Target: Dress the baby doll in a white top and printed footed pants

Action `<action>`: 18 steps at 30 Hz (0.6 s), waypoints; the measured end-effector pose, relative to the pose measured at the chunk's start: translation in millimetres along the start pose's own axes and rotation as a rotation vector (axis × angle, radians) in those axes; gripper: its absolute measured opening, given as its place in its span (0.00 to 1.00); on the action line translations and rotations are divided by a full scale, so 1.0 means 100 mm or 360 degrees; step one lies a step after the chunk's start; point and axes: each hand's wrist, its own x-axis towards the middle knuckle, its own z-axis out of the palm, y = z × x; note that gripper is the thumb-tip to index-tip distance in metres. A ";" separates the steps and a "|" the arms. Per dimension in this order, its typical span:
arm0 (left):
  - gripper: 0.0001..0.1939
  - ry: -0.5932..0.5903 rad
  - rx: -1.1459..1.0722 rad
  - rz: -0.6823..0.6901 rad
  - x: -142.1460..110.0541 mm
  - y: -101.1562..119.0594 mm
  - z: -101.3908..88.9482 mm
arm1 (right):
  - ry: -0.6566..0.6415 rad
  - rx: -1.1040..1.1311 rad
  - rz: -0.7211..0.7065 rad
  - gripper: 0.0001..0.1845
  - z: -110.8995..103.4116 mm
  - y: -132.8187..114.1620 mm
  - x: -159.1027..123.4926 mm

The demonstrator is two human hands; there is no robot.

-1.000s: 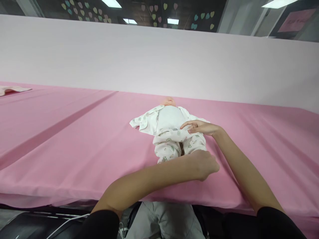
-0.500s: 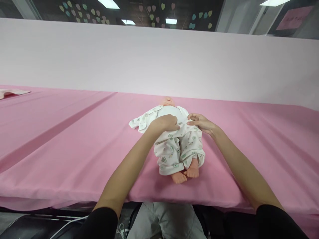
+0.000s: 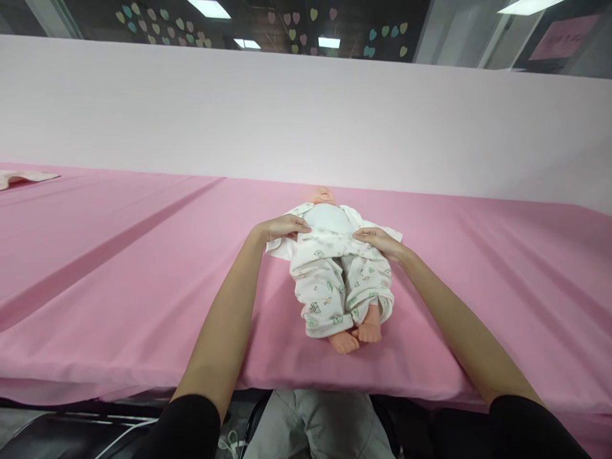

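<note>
A baby doll (image 3: 329,217) lies on its back with its feet towards me and its bare belly exposed. White printed baby pants (image 3: 321,290) cover its legs up to the waist, and both bare feet stick out of the cuffs. My left hand (image 3: 285,227) is closed on the pants' waistband at the doll's left-hand side in view. At the opposite side, my right hand (image 3: 380,241) pinches the same waistband. An open white baby shirt (image 3: 281,249) spreads out on either side of the torso, partly hidden beneath my hands.
The doll rests on a pink-covered table (image 3: 143,274), near its front edge. Behind stands a white partition (image 3: 306,115). A folded pale pink cloth (image 3: 29,177) lies at the far left. My legs (image 3: 320,424) are below the table edge.
My left hand has moved from the middle of the waistband out to the left side. My right hand has shifted slightly inward and down, and the shirt's right flap now shows.
</note>
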 end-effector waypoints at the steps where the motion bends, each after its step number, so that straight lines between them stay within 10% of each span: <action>1: 0.15 0.0069 -0.0035 0.0032 0.03 -0.06 -0.01 | 0.0041 0.0006 0.0023 0.19 -0.01 0.03 0.01; 7: 0.13 0.0309 0.0081 0.0223 0.16 -0.16 0.00 | 0.0196 0.0001 0.0022 0.16 0.01 0.08 0.09; 18: 0.07 0.0870 0.0504 -0.0150 0.36 -0.16 0.13 | 0.0276 0.0281 0.0239 0.06 0.09 0.07 0.48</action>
